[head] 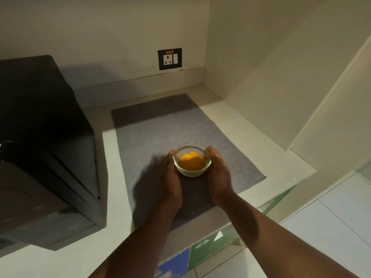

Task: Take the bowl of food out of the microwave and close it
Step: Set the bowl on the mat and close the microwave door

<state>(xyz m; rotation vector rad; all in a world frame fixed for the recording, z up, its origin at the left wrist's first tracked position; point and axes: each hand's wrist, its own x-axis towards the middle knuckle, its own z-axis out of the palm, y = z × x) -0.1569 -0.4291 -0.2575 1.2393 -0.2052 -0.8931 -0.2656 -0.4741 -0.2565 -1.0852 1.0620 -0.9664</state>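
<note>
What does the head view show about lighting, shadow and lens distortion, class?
Head view: dim overall, with a bright patch falling on the bowl and the near part of the grey mat; the left hand and right hand cast a dark shadow leftward on the mat; the black microwave is underexposed; the counter edge bows from wide-angle distortion.

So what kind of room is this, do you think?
Most likely a kitchen or pantry corner. A dark microwave stands on a pale counter below a wall socket, and both hands cup a glass bowl of orange food on a grey mat.
</note>
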